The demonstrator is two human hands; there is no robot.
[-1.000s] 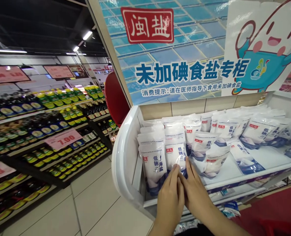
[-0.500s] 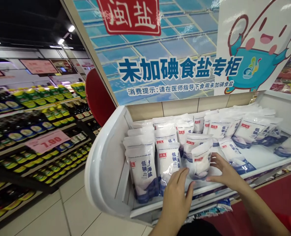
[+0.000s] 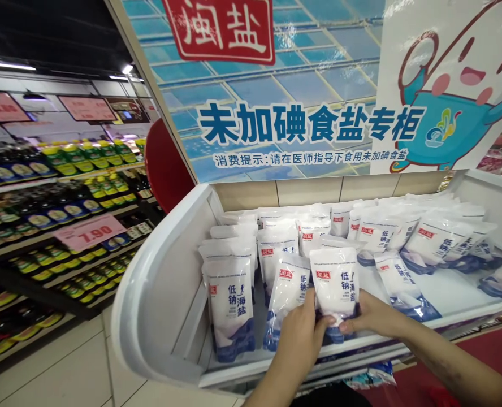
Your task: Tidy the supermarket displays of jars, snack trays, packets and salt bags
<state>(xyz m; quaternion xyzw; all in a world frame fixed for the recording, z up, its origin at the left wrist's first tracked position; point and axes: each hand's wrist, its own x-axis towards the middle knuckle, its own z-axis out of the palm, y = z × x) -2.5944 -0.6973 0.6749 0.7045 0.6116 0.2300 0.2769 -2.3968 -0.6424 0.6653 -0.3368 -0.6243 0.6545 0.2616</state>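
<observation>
A white-and-blue bag of salt (image 3: pixel 334 282) with a red logo stands near the front edge of the white display bin (image 3: pixel 158 265). My left hand (image 3: pixel 301 328) holds the bag's lower left side, thumb across the front. On the opposite side, my right hand (image 3: pixel 372 317) grips the lower right edge, its thumb also in front; its other fingers are partly hidden behind the bag. Just left of it, another salt bag (image 3: pixel 288 291) leans at a slight tilt, partly covered by my left hand. A further salt bag (image 3: pixel 229 305) stands upright at the left end.
Rows of similar salt bags (image 3: pixel 373 234) fill the back of the bin. One bag (image 3: pixel 403 282) leans back to the right of my hands. A tall printed sign (image 3: pixel 306 85) rises behind. Shelves of bottles (image 3: pixel 60 215) stand across the tiled aisle at left.
My hands have closed on the front bag, which now stands straighter and faces me. The bag left of it has become tilted. The view has shifted slightly.
</observation>
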